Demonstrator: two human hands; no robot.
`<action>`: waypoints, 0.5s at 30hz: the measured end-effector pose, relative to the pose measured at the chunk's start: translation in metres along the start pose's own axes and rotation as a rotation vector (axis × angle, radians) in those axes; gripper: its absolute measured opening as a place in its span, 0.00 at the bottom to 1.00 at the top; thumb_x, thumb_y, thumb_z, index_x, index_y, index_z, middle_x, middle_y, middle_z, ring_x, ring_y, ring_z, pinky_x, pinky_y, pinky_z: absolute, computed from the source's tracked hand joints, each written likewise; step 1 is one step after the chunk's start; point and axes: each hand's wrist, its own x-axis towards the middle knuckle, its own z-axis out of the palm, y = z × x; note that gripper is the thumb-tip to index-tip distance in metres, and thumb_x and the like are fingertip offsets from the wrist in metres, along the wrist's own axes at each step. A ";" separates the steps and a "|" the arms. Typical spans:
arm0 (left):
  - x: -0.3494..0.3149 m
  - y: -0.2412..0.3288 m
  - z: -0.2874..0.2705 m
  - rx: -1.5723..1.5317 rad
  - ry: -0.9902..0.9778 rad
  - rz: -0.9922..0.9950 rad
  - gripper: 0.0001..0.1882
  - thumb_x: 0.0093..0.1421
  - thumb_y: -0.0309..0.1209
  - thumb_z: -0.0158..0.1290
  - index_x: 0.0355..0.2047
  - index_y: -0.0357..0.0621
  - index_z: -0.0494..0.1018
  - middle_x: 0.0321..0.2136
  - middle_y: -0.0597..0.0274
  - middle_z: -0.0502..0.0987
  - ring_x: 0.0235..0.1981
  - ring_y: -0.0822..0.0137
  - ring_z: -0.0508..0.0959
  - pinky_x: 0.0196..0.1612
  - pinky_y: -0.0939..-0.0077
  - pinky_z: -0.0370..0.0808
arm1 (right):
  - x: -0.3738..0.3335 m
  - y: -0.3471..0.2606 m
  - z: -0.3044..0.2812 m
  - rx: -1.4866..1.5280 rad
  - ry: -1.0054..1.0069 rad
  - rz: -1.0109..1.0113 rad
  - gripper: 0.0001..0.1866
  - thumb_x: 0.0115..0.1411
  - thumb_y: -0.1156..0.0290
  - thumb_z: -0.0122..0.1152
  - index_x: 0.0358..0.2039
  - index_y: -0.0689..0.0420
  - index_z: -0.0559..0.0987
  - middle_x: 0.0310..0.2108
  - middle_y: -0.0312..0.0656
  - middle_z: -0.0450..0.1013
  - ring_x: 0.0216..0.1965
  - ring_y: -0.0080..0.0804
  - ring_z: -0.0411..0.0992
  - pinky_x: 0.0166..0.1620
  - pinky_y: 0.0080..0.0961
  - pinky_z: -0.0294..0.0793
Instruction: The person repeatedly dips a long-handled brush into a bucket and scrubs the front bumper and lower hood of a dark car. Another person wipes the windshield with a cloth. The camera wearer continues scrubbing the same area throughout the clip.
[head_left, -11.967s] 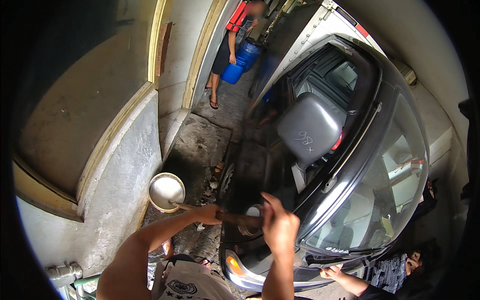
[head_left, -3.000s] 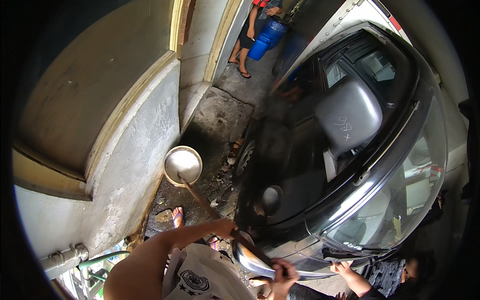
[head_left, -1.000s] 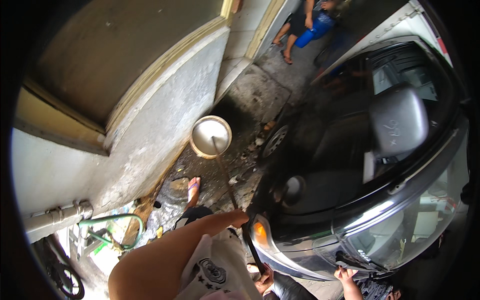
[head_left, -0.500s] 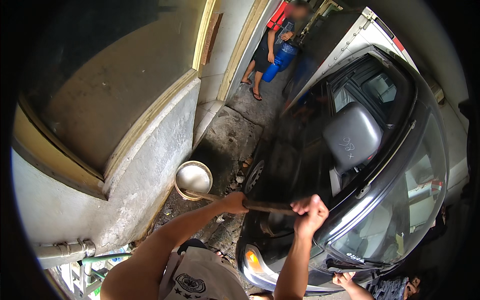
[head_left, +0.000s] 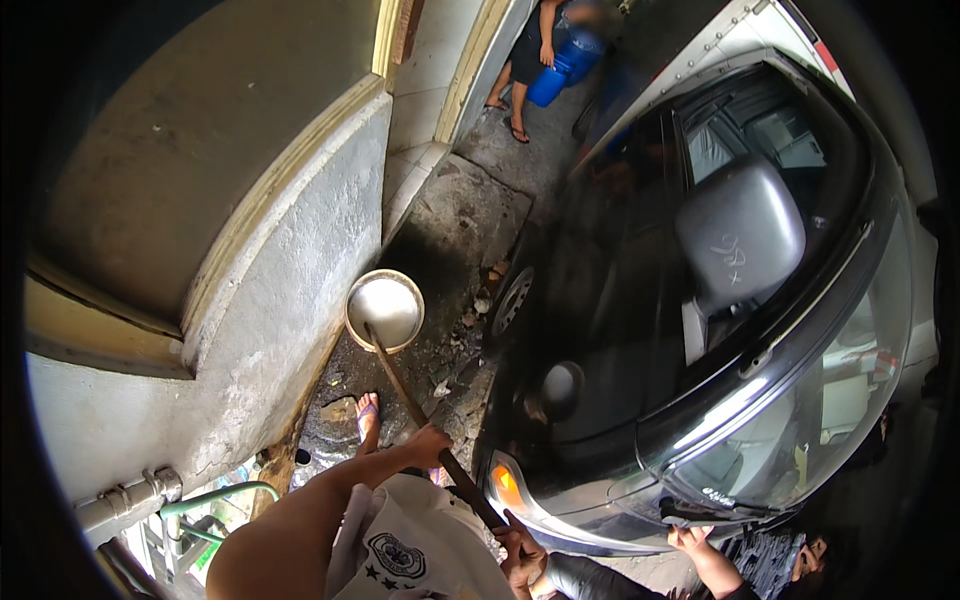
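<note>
A long brown wooden pole (head_left: 402,390) slants from my body out to a round bucket (head_left: 351,322). Its far end is inside the bucket, against the whitish contents (head_left: 388,308), and what is on that end is hidden. My left hand (head_left: 430,445) is closed around the middle of the pole. Lower down, close to my shirt, my right hand (head_left: 518,553) grips the near part of the same pole. The bucket stands on the wet ground beside the wall, ahead of my sandalled foot (head_left: 367,412).
A black vehicle (head_left: 620,380) with a grey side mirror (head_left: 742,235) fills the right. Another person's hand (head_left: 690,540) touches its front near the wiper. A low wall (head_left: 290,240) bounds the left. Farther off, a person stands beside a blue container (head_left: 550,85).
The pole has swung from nearly level to a steep slant, with its far end still at the bucket. My right hand has come down and back toward my body; my left hand moved slightly down.
</note>
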 end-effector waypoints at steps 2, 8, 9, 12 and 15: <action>0.000 0.006 0.007 0.056 -0.268 -0.060 0.10 0.39 0.37 0.62 0.21 0.49 0.75 0.25 0.59 0.77 0.35 0.53 0.79 0.43 0.57 0.71 | -0.013 0.005 -0.010 -0.057 -0.051 0.048 0.15 0.65 0.72 0.56 0.25 0.67 0.82 0.33 0.49 0.81 0.44 0.42 0.78 0.55 0.37 0.70; 0.072 0.063 -0.055 0.020 -0.318 -0.173 0.17 0.47 0.44 0.60 0.29 0.45 0.81 0.26 0.51 0.81 0.34 0.47 0.82 0.41 0.53 0.77 | 0.062 -0.074 -0.047 -0.089 -0.016 -0.136 0.10 0.65 0.74 0.56 0.27 0.66 0.76 0.32 0.55 0.80 0.36 0.44 0.80 0.49 0.43 0.78; 0.088 0.076 -0.074 -0.056 -0.210 -0.155 0.16 0.46 0.44 0.61 0.27 0.45 0.80 0.24 0.51 0.80 0.32 0.47 0.81 0.38 0.53 0.77 | 0.085 -0.102 -0.052 -0.014 0.019 -0.192 0.12 0.65 0.70 0.58 0.27 0.65 0.79 0.31 0.52 0.80 0.33 0.37 0.80 0.45 0.39 0.78; 0.135 0.101 -0.127 -0.213 -0.065 -0.172 0.16 0.46 0.42 0.63 0.26 0.42 0.80 0.22 0.49 0.80 0.30 0.48 0.82 0.36 0.54 0.76 | 0.164 -0.187 -0.044 -0.347 0.104 -0.368 0.16 0.67 0.65 0.58 0.31 0.67 0.84 0.27 0.46 0.81 0.33 0.28 0.77 0.45 0.30 0.74; 0.171 0.077 -0.173 -0.246 -0.092 -0.331 0.19 0.45 0.43 0.64 0.29 0.38 0.81 0.24 0.45 0.81 0.32 0.51 0.83 0.38 0.56 0.77 | 0.235 -0.230 0.010 -0.392 0.077 -0.287 0.15 0.68 0.67 0.57 0.36 0.66 0.84 0.24 0.43 0.80 0.31 0.24 0.76 0.41 0.26 0.74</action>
